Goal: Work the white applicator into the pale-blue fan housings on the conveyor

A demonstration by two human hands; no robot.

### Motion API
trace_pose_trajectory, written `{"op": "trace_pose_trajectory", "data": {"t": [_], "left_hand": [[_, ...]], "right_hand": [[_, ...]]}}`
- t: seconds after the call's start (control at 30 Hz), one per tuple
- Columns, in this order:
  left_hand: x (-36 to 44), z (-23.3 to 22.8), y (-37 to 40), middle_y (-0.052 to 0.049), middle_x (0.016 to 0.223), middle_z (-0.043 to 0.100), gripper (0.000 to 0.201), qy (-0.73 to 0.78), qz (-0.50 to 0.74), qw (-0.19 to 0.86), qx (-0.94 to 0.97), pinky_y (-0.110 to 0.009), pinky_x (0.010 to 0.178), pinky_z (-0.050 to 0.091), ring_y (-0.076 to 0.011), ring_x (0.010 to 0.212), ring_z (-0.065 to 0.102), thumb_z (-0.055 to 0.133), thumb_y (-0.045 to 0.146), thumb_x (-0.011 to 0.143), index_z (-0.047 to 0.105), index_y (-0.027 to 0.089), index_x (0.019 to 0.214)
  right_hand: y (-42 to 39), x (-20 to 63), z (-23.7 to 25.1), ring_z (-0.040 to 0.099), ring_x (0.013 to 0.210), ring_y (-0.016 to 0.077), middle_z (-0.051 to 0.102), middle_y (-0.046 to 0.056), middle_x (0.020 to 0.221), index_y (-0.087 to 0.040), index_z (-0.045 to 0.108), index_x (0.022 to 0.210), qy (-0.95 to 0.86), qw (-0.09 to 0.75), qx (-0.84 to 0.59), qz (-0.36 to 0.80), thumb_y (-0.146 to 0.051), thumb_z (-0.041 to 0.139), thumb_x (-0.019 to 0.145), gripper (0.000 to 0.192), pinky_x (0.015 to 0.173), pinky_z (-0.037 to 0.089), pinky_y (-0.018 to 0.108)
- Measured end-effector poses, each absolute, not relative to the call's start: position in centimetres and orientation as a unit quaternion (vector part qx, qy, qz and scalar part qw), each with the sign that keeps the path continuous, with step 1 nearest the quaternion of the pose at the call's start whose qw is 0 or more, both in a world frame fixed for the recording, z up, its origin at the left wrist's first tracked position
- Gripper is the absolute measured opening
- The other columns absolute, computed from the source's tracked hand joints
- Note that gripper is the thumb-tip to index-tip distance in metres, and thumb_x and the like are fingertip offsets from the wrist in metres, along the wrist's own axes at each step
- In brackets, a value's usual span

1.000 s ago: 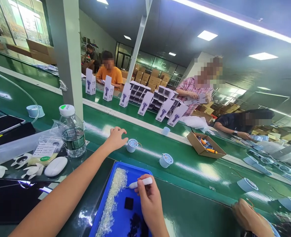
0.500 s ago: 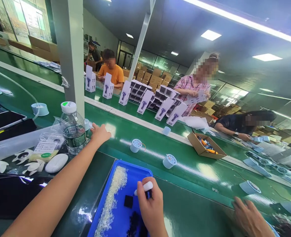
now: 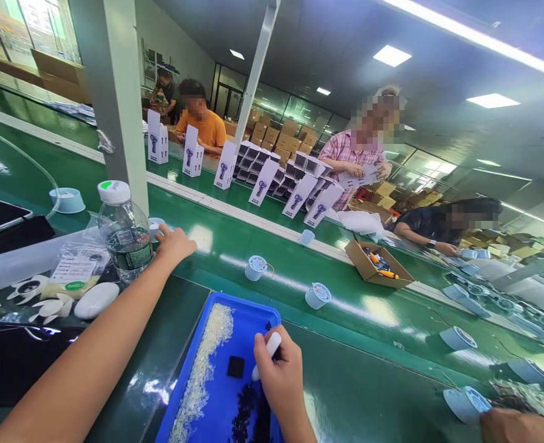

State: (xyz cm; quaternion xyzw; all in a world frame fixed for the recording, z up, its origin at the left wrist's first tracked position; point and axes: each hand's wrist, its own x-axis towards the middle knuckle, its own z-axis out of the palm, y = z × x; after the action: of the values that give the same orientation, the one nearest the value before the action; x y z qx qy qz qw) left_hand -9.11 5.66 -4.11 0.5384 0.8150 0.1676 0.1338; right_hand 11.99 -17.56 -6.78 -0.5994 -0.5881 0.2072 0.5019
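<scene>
My left hand [image 3: 174, 246] reaches over the green belt, thumb spread away from the fingers. Its fingertips are at a light-blue round housing [image 3: 156, 225], partly hidden behind them and the bottle; whether they touch it I cannot tell. My right hand [image 3: 281, 366] is closed around a white pen-shaped tool [image 3: 272, 346], held slantwise over a blue tray [image 3: 248, 299]. In the tray lie many small clear-white rings [image 3: 207, 360], a black square block [image 3: 236, 367] and a heap of small black pieces [image 3: 243, 409].
Two light-blue housings [image 3: 256, 268] with wires stand on the belt [image 3: 226, 246] ahead. A water bottle [image 3: 125, 240] is beside my left forearm. Beyond are white printed boxes [image 3: 263, 183] and a carton of tools [image 3: 378, 264]. A co-worker's hand [image 3: 516, 424] is at the lower right.
The view has shifted slightly. The white tool in my right hand is tilted more upright. At the right, the co-worker's hand has moved right and down, and a housing now stands beside it.
</scene>
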Motion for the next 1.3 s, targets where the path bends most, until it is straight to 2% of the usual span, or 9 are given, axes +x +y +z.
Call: {"op": "trace_pose_trajectory", "data": {"t": [0.17,0.53,0.63,0.77,0.9,1.03,1.17,1.23,1.3], "left_hand": [[-9.2,-4.0,5.5,-0.022,0.140,0.022,0.052,0.815,0.171,0.144,0.535,-0.045,0.082,0.044,-0.0419,0.119,0.034,0.057,0.030,0.060,0.055,0.009,0.108],[-9.6,-4.2,5.9,-0.024,0.130,0.038,0.048,0.804,0.135,0.118,0.567,-0.048,0.079,0.039,-0.0417,0.110,0.041,0.052,0.033,0.064,0.062,0.007,0.104],[-8.8,-3.5,5.5,-0.024,0.124,0.044,0.045,0.779,0.133,0.119,0.601,-0.047,0.084,0.037,-0.0387,0.107,0.046,0.051,0.034,0.067,0.063,0.006,0.101],[-7.0,-2.2,4.5,-0.021,0.114,0.051,0.039,0.736,0.141,0.148,0.645,-0.040,0.088,0.039,-0.0327,0.103,0.051,0.049,0.035,0.071,0.065,0.008,0.094],[-5.4,-2.1,3.6,-0.017,0.106,0.054,0.035,0.705,0.157,0.165,0.671,-0.036,0.086,0.041,-0.0295,0.100,0.053,0.053,0.029,0.070,0.058,0.012,0.100],[-4.8,-3.2,3.0,-0.017,0.108,0.052,0.038,0.698,0.171,0.149,0.680,-0.039,0.088,0.038,-0.0314,0.107,0.047,0.053,0.022,0.071,0.051,0.013,0.108],[-4.8,-3.7,2.9,-0.017,0.114,0.045,0.018,0.694,0.248,0.185,0.650,-0.046,0.087,0.037,-0.0374,0.118,0.034,0.057,0.025,0.070,0.056,0.017,0.086],[-4.7,-3.5,3.1,-0.016,0.113,0.045,0.011,0.674,0.332,0.260,0.606,-0.047,0.092,0.033,-0.0374,0.123,0.027,0.059,0.021,0.066,0.053,0.017,0.074],[-4.3,-3.0,3.1,-0.014,0.106,0.049,0.011,0.645,0.384,0.339,0.567,-0.046,0.092,0.033,-0.0356,0.122,0.031,0.059,0.020,0.065,0.049,0.017,0.068]], "right_hand": [[-17.6,12.1,-7.1,0.029,0.046,0.0082,0.030,-0.009,0.051,-0.023,0.030,0.057,-0.579,0.505,-0.606,0.206,-0.028,0.051,0.083,0.033,0.044,0.026,0.021],[-17.6,12.1,-7.0,0.029,0.046,0.0084,0.032,-0.008,0.051,-0.023,0.032,0.056,-0.583,0.508,-0.616,0.151,-0.027,0.051,0.083,0.033,0.044,0.026,0.021],[-17.5,12.2,-7.0,0.029,0.046,0.0084,0.031,-0.008,0.051,-0.023,0.031,0.056,-0.585,0.509,-0.616,0.139,-0.028,0.050,0.083,0.034,0.044,0.026,0.021],[-17.5,12.3,-7.3,0.031,0.046,0.0088,0.033,-0.008,0.051,-0.023,0.032,0.057,-0.596,0.497,-0.614,0.145,-0.028,0.050,0.084,0.033,0.045,0.028,0.021],[-17.6,12.4,-7.6,0.034,0.046,0.0092,0.036,-0.007,0.052,-0.023,0.033,0.058,-0.608,0.497,-0.600,0.151,-0.028,0.052,0.084,0.032,0.047,0.029,0.021],[-17.9,11.9,-7.4,0.039,0.048,0.0099,0.041,-0.006,0.055,-0.023,0.037,0.061,-0.597,0.538,-0.578,0.143,-0.027,0.052,0.085,0.028,0.049,0.033,0.021],[-18.0,11.3,-7.3,0.041,0.050,0.0103,0.043,-0.005,0.057,-0.022,0.041,0.062,-0.606,0.529,-0.566,0.181,-0.028,0.054,0.085,0.027,0.050,0.036,0.021],[-17.8,11.1,-7.3,0.041,0.051,0.0105,0.044,-0.005,0.057,-0.021,0.042,0.062,-0.622,0.498,-0.557,0.234,-0.029,0.057,0.083,0.027,0.049,0.036,0.022],[-17.7,11.1,-7.3,0.046,0.052,0.0111,0.047,-0.004,0.060,-0.021,0.047,0.064,-0.608,0.504,-0.541,0.289,-0.031,0.057,0.083,0.024,0.050,0.038,0.022]]}}
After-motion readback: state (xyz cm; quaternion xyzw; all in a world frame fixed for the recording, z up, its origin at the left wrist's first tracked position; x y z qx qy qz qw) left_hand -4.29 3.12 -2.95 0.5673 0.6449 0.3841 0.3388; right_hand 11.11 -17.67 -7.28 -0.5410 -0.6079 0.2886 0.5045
